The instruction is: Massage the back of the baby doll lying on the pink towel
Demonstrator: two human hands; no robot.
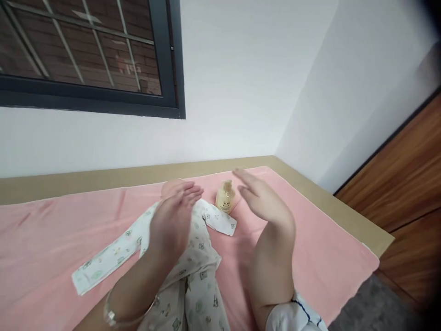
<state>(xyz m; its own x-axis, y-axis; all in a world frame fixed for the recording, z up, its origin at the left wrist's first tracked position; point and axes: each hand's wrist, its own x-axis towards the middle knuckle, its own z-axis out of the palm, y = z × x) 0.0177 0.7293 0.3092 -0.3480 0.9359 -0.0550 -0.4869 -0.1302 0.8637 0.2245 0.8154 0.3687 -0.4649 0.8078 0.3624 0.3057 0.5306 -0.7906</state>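
My left hand (174,218) is raised over a small white printed outfit (198,241), its fingers stretched out and holding nothing. A bangle circles that wrist. My right hand (262,195) is held up opposite it, fingers extended and also bare, with a gap between the two palms. In that gap, farther back, a pale yellow pump bottle (225,197) stands upright beside one sleeve of the outfit. The sleeves spread to both sides and the legs run toward me. At the collar end a rounded pinkish shape (170,187) is partly hidden behind my left hand.
A pink cloth (310,248) with some creases covers the tan tabletop (103,181). White walls meet behind it, with a dark-framed barred window (168,55) at upper left. Wooden panels (406,207) stand at right, above a grey floor (379,303).
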